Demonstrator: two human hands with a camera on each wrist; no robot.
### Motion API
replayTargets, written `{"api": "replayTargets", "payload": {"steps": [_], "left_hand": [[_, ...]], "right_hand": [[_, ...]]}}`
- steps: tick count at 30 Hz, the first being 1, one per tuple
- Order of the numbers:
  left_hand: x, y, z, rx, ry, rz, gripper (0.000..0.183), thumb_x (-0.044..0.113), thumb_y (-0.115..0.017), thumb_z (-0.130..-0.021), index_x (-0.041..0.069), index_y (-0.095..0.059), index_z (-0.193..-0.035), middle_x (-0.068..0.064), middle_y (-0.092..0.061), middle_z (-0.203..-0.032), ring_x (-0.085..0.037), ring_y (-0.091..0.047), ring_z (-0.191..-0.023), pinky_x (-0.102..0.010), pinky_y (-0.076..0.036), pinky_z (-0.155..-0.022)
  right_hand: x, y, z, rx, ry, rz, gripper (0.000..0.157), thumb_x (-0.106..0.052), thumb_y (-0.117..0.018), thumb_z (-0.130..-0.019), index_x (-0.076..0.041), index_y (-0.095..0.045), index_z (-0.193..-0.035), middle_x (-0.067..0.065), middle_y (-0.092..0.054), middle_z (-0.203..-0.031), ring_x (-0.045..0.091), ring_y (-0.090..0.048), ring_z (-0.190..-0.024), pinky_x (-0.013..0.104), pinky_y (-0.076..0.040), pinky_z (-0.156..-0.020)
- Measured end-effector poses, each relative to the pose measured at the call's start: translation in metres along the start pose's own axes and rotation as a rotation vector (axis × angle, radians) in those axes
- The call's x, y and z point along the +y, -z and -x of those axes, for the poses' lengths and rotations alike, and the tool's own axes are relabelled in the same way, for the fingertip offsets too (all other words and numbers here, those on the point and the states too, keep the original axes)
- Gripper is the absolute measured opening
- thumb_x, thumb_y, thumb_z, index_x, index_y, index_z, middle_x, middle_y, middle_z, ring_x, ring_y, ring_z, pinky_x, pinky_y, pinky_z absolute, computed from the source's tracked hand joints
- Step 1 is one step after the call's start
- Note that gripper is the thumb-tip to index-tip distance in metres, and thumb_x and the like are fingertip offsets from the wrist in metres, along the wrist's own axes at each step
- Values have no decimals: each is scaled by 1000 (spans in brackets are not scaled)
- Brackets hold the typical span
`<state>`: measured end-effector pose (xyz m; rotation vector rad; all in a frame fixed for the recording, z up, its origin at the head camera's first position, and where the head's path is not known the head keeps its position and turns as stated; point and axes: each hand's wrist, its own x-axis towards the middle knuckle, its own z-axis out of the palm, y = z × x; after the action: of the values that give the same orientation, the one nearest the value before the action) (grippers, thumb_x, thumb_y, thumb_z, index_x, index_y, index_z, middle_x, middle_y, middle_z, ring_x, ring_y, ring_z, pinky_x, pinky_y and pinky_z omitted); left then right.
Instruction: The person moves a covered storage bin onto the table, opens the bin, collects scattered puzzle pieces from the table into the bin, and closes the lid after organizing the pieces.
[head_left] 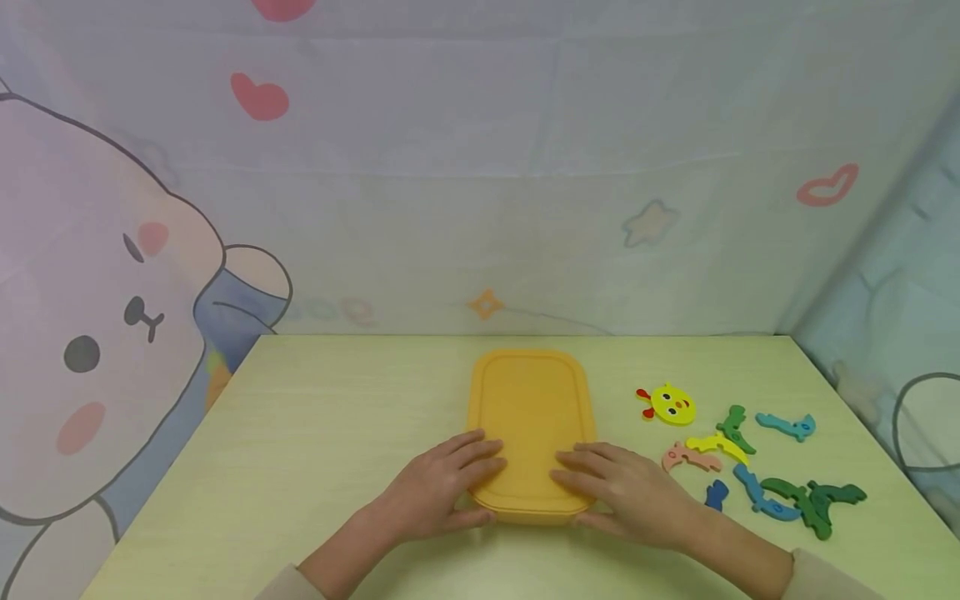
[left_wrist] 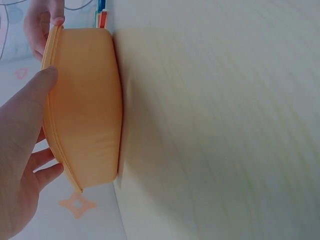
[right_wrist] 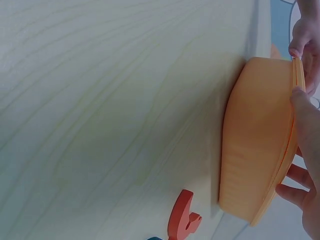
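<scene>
Yellow box [left_wrist: 90,100]: we found it upright near the middle of the pale table [head_left: 300,433], one short side towards the person.
Lid [head_left: 532,417]: we noted it in place on the box, with a raised border running round its top.
Left hand [head_left: 442,487]: we saw its fingers spread on the lid's left edge, the thumb against the rim near the front corner.
Right hand [head_left: 630,492]: we recorded the matching position at the right edge, fingers spread on the lid, thumb at the rim.
Round face piece [head_left: 672,406]: we saw this yellow piece, with red antennae, lying right of the box.
Curved pieces [head_left: 763,493]: we observed green, blue, pink and yellow ones scattered near the right hand; some were so close that we could not tell whether they touched.
Backdrop [head_left: 450,167]: we noted printed hearts and a cartoon animal behind the table.
</scene>
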<state>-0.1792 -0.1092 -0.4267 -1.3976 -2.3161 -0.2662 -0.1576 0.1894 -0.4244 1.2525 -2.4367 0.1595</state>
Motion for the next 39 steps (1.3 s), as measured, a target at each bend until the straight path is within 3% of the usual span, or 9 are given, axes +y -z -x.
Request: {"api": "replayTargets", "payload": {"steps": [12, 18, 27, 33, 39], "left_hand": [[-2, 14, -1, -19, 97, 103, 55, 46, -66, -80, 13, -57, -123, -3, -51, -132, -24, -43, -126, -37, -43, -99], [-7, 21, 0, 28, 173, 204, 51, 45, -64, -83, 17, -56, -124, 0, -48, -133, -17, -44, -125, -34, -45, -95], [-14, 28, -4, 122, 352, 360, 42, 34, -64, -85, 14, -58, -121, 2, -53, -127, -15, -50, -118, -37, -48, -91], [-18, 30, -7, 178, 541, 487, 31, 24, -64, -86, 14, -61, -115, 7, -60, -115, -13, -59, -102, -34, -52, -81], [-19, 32, -11, 201, 728, 651, 27, 18, -63, -87, 14, -62, -114, 0, -63, -112, -19, -62, -96, -37, -53, -82]], "right_hand": [[4, 6, -2, 130, 73, 25, 49, -45, -65, -81, -21, -60, -123, -3, -59, -123, 20, -56, -110, 36, -52, -84], [5, 8, -3, 141, 73, 23, 47, -44, -62, -84, -20, -59, -125, -3, -59, -124, 20, -56, -110, 36, -51, -85], [5, 11, -6, 140, 58, 14, 46, -43, -60, -85, -20, -58, -125, -3, -60, -123, 19, -55, -110, 36, -50, -87], [6, 14, -8, 140, 54, 15, 45, -44, -56, -88, -19, -58, -125, -2, -60, -123, 19, -55, -111, 37, -50, -87], [6, 17, -8, 135, 47, 16, 45, -43, -55, -88, -19, -57, -126, -2, -59, -124, 19, -55, -112, 37, -50, -88]]}}
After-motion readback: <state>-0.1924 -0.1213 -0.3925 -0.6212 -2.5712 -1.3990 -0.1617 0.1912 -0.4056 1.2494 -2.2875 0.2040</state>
